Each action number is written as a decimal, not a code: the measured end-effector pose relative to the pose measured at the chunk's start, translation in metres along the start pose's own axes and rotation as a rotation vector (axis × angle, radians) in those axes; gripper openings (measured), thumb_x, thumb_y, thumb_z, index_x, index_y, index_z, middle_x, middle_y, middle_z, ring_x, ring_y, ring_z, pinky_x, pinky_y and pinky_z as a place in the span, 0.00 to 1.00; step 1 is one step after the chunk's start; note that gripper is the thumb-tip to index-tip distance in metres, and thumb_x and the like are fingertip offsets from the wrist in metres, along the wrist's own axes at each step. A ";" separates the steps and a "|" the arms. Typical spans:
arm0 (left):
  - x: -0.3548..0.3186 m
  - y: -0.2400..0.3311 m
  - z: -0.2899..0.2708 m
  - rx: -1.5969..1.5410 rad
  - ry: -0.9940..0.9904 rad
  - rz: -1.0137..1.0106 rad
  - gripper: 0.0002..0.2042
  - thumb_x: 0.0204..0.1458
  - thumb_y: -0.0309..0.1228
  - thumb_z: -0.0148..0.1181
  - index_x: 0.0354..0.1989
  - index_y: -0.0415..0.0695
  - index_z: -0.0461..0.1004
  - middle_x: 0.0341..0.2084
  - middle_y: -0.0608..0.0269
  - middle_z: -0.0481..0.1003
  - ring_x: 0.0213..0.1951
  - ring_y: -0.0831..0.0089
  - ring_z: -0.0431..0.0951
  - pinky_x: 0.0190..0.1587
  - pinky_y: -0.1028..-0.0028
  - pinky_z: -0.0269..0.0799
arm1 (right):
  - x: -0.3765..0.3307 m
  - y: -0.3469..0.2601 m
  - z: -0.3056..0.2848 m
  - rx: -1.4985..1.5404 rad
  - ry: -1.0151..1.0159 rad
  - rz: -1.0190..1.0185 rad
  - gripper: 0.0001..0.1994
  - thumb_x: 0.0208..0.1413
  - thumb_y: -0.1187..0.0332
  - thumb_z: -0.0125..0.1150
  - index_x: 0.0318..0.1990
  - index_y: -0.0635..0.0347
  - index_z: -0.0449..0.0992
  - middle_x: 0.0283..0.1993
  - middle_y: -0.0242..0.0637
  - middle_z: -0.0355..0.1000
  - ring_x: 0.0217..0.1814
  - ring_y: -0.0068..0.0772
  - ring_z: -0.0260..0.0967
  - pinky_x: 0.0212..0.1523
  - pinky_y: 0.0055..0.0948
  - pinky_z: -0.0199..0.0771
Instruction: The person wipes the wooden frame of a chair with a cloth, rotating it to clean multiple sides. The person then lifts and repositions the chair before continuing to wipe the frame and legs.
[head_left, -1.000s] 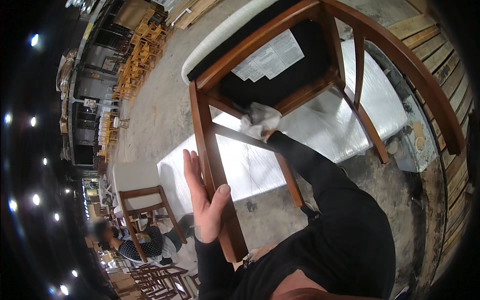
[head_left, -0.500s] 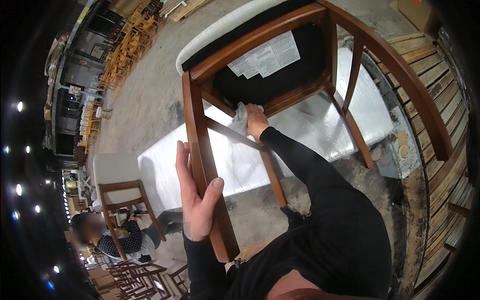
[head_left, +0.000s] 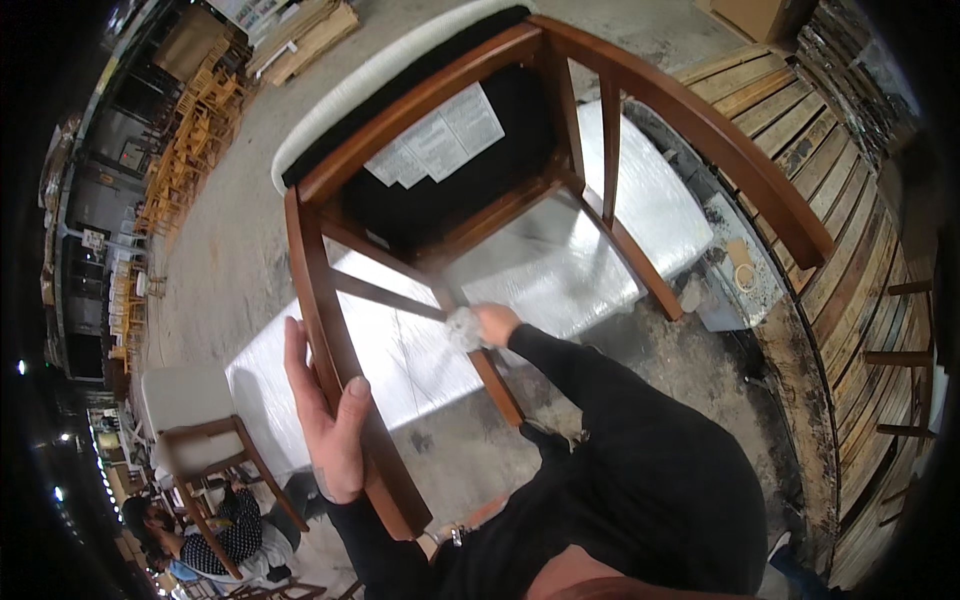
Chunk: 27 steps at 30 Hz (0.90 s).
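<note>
A brown wooden chair (head_left: 314,300) is tipped over in front of me, with a pale upholstered seat edge (head_left: 390,82) and a black underside (head_left: 440,205) bearing white paper labels (head_left: 440,138). My left hand (head_left: 335,440) lies along its nearest left leg, fingers stretched out and thumb apart, the palm against the wood. In my right hand (head_left: 495,323) is a crumpled whitish cloth (head_left: 464,330), pressed at the crossbar's end by another leg (head_left: 497,388). My right fingers are partly hidden behind the cloth.
Beneath the chair is a low platform (head_left: 400,385) wrapped in shiny plastic. Wooden slats (head_left: 840,280) run along the right. At lower left, a person (head_left: 225,540) sits by another pale chair (head_left: 188,395). Stacked chair frames (head_left: 190,150) stand at far left.
My right hand with the cloth has moved from the seat frame's inner corner down toward the crossbar and leg. The view has shifted; my left hand stays on the same leg.
</note>
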<state>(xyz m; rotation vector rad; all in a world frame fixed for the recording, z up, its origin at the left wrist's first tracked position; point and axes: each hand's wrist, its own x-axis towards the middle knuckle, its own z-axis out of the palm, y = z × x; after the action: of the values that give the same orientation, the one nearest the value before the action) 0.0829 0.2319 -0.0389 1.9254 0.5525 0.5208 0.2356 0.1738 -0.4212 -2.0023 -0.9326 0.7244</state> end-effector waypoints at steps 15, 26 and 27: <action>-0.001 0.001 0.011 -0.022 0.038 -0.059 0.49 0.45 0.46 0.66 0.74 0.42 0.48 0.70 0.45 0.55 0.70 0.54 0.56 0.71 0.61 0.46 | -0.016 0.034 -0.317 -0.065 1.173 0.180 0.19 0.40 0.68 0.69 0.42 0.65 0.77 0.42 0.56 0.77 0.47 0.61 0.74 0.48 0.48 0.73; -0.006 0.009 0.003 0.074 0.091 -0.342 0.43 0.50 0.41 0.66 0.73 0.42 0.52 0.52 0.47 0.72 0.51 0.62 0.72 0.56 0.65 0.67 | -0.054 0.004 -0.260 -0.124 1.042 -0.381 0.24 0.40 0.74 0.68 0.49 0.68 0.74 0.53 0.51 0.62 0.57 0.53 0.62 0.62 0.43 0.62; -0.007 0.012 0.002 0.094 0.085 -0.401 0.42 0.51 0.39 0.66 0.73 0.42 0.53 0.49 0.47 0.74 0.47 0.63 0.74 0.53 0.65 0.69 | -0.039 -0.007 -0.268 -0.296 1.049 -0.664 0.24 0.38 0.75 0.67 0.49 0.66 0.75 0.53 0.49 0.63 0.57 0.51 0.62 0.63 0.44 0.61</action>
<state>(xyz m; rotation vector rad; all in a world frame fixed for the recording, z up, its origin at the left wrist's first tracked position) 0.0803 0.2216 -0.0292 1.8207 1.0066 0.3219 0.4108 0.0337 -0.2693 -1.7470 -0.9417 -0.8087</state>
